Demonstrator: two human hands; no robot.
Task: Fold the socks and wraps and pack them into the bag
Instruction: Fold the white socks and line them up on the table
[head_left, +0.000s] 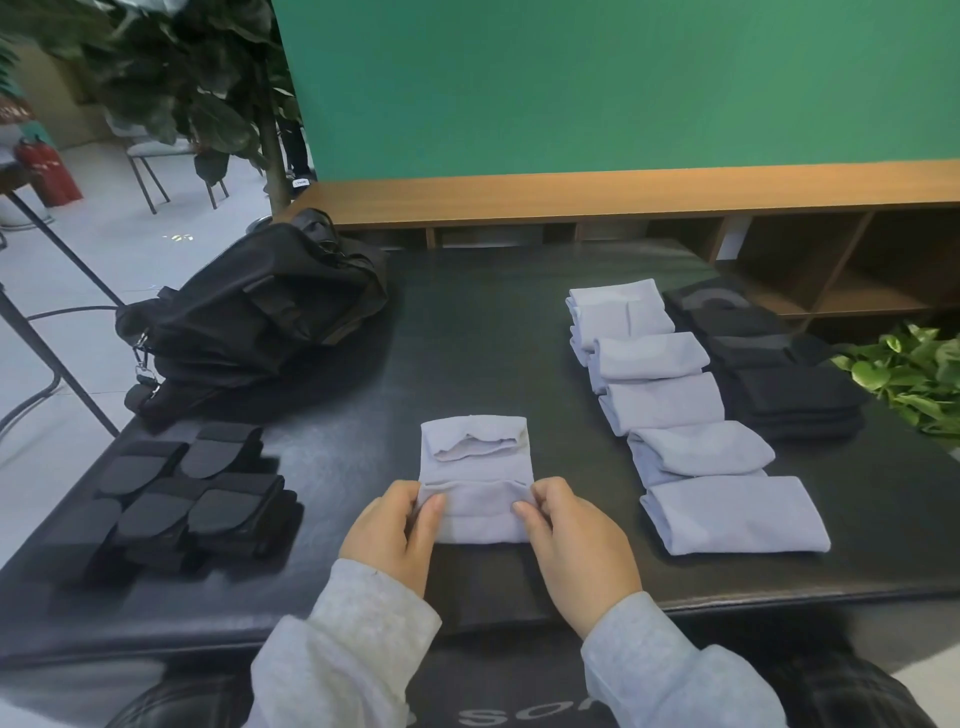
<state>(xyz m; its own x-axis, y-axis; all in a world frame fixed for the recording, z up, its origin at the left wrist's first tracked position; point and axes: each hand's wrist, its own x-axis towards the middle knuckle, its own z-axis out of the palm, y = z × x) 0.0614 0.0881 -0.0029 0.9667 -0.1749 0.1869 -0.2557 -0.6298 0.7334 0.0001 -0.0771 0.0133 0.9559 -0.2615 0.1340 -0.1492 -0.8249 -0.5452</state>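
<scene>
Pinching the folded flap of the lilac sock (475, 483) between curled fingers, left hand (387, 530) and right hand (574, 540) risked uneven tension springing the fold open.

Green wall (597, 83) at back, w/ low wooden shelf unit (623, 195) along its base, open cubbies below. Dark tabletop (493, 332) in front. Pale floor (104, 249) at left, w/ metal-leg chair (150, 156), big leafy plant (208, 78), red extinguisher (47, 166). Small green plant (914, 379) at right edge.
</scene>
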